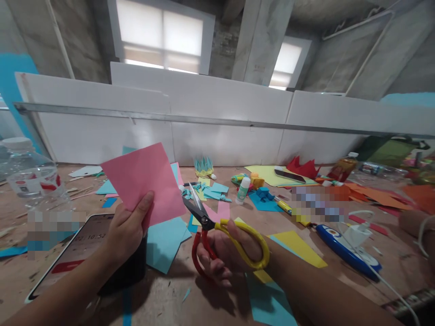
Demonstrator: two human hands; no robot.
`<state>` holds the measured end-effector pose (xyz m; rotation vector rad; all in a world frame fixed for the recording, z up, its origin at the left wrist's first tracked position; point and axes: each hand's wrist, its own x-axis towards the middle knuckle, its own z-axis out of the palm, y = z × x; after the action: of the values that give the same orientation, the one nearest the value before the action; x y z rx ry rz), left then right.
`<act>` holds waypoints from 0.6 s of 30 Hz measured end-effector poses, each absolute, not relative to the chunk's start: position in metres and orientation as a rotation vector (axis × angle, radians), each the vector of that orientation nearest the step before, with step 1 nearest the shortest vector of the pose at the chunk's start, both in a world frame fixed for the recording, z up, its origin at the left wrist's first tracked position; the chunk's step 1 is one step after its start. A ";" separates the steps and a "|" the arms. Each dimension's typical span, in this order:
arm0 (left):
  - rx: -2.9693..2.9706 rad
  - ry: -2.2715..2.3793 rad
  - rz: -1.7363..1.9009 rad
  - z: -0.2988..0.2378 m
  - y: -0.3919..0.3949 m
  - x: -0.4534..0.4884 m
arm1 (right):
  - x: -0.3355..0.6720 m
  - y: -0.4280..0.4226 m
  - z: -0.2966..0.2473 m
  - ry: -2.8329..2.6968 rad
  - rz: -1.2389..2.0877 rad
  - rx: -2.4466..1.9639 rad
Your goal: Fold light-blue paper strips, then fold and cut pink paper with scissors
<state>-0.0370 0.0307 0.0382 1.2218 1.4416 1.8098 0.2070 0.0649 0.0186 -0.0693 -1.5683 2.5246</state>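
Observation:
My left hand (131,226) pinches a square of pink paper (144,185) by its lower edge, thumb on the near face, and holds it up above the table. In my right hand (224,253) is a pair of scissors (204,219) with one yellow and one red handle, fingers through the loops. The blades are spread apart and point up and away, close to the paper's right edge; whether they touch it I cannot tell. Below the pink paper lies light blue paper (165,242). A glue stick (243,190) stands upright beyond the scissors.
A tablet (68,258) lies at the left under my forearm, near a large plastic bottle (32,176). Paper scraps (217,192) cover the middle. To the right are yellow paper (295,246), a blue power strip (346,251) with a cable, and another person's arm (413,228).

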 end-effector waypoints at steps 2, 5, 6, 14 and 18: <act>1.261 1.408 1.734 0.036 0.029 -0.035 | 0.207 0.066 0.012 -1.546 2.532 -0.042; 1.306 1.394 1.539 0.031 0.026 -0.035 | 0.208 0.070 0.005 -1.541 2.524 -0.032; 1.315 1.397 1.495 0.030 0.026 -0.036 | 0.209 0.071 0.004 -1.551 2.515 -0.048; 0.844 0.832 1.621 0.029 0.033 -0.031 | 0.213 0.071 0.014 -1.637 2.436 -0.050; 0.688 0.771 1.585 0.031 0.033 -0.027 | 0.214 0.074 0.012 -1.648 2.410 -0.019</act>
<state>-0.0267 0.0334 0.0305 0.6882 0.7706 1.5846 0.2135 0.0739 0.0116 -0.0189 -1.6479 2.4100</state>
